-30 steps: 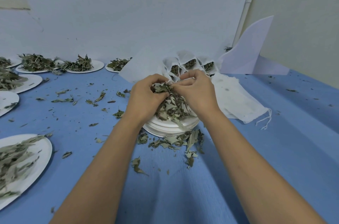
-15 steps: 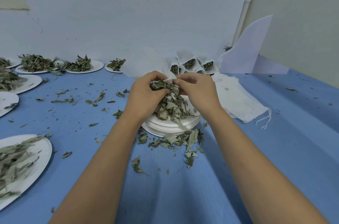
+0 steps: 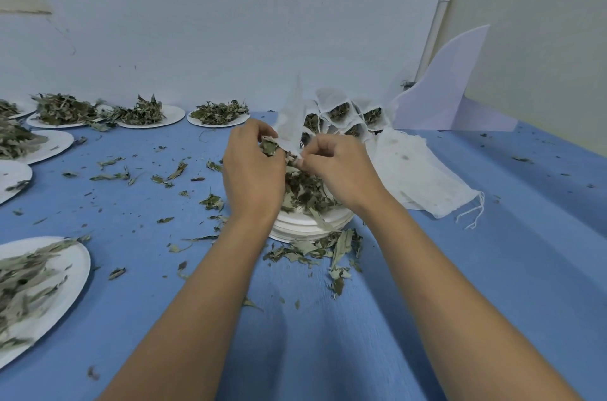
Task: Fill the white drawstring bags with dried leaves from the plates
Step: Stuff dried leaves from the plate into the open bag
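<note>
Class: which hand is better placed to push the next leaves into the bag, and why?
Left, probably. The left hand holds leaves right at the bag mouth; the right hand only pinches the bag's edge.

Soft, even, cool light, no glare. Faint shadows lie on the blue cloth [image 3: 492, 269] under the forearms. Wide-angle bending curves the pipe [image 3: 440, 6] up right of the right hand [image 3: 341, 167]. The plate [image 3: 75, 272] down left of the left hand [image 3: 253, 170] looks smeared. The white bag [image 3: 292, 118] between them is slightly blurred.
</note>
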{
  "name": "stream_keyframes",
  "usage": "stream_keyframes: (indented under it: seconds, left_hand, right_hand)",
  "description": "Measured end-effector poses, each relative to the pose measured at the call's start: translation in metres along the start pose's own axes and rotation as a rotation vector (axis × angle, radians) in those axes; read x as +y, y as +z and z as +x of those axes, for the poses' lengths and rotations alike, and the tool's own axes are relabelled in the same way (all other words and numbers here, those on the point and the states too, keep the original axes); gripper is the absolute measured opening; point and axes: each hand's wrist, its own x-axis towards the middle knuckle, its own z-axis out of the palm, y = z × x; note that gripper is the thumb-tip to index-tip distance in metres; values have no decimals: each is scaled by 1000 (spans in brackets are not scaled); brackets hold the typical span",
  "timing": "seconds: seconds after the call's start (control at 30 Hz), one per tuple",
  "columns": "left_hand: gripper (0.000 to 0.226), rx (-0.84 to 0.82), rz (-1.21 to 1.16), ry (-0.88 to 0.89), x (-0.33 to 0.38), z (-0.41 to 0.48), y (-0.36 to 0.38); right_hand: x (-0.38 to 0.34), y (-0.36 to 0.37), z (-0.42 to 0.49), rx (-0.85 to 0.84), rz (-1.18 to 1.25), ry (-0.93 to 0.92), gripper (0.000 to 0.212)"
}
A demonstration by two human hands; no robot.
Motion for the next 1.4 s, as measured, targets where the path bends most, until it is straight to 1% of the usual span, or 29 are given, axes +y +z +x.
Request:
stream_keyframes:
  seconds: [0.07, 0.13, 0.23, 0.3, 0.37, 0.43, 0.5, 0.6, 0.7, 0.83, 1.0, 1.03, 1.13, 1.23, 1.3, 1.37, 1.4]
  left_hand:
    - [26, 11, 9, -4, 0, -1, 1]
    - [22, 37, -5, -47, 0, 0, 0]
    - [12, 11, -81, -105, 3, 2, -1]
    - [14, -63, -124, -106, 5, 3, -1]
    - [24, -161, -153, -105, 7, 4, -3]
    - [34, -261, -165, -127, 12, 4, -6]
    - [40, -358, -159, -149, 15, 4, -8]
    - [46, -491, -172, -122, 17, 5, -10]
    - [46, -524, -173, -100, 14, 8, -11]
    - [42, -476, -186, -66, 10, 9, -9]
    - [37, -288, -193, -96, 5, 12, -8]
    - [34, -249, -175, -98, 4, 12, -8]
    - [22, -143, -126, -98, 3, 10, -7]
    - [12, -78, -96, -116, 5, 10, -8]
    - [9, -55, -66, -120, 5, 9, -8]
    - [11, -22, -57, -117, 6, 7, -9]
    - [12, -5, -51, -118, 6, 7, -9]
  right_hand:
    - [0, 2, 0, 3, 20, 7, 20]
    - [-1, 8, 0, 23, 45, 25, 15]
    - [-2, 17, 1, 90, 179, 91, 14]
    - [-2, 17, 3, 160, 230, 142, 19]
    - [-2, 14, 4, 205, 332, 208, 19]
    - [-1, 10, 5, 221, 462, 269, 17]
    - [-1, 7, 5, 231, 544, 299, 20]
    - [2, 6, 7, 253, 553, 323, 23]
    - [3, 5, 9, 265, 490, 313, 22]
    - [4, 5, 8, 263, 412, 271, 18]
    - [-2, 4, 5, 191, 377, 165, 19]
    - [-4, 5, 5, 179, 320, 137, 17]
    - [-7, 5, 4, 183, 13, 45, 10]
    - [-10, 7, 2, 145, -129, -7, 14]
    - [-10, 8, 1, 70, -132, -9, 16]
    - [-10, 8, -1, -17, -55, -6, 17]
    - [-11, 7, -2, -50, -14, -7, 14]
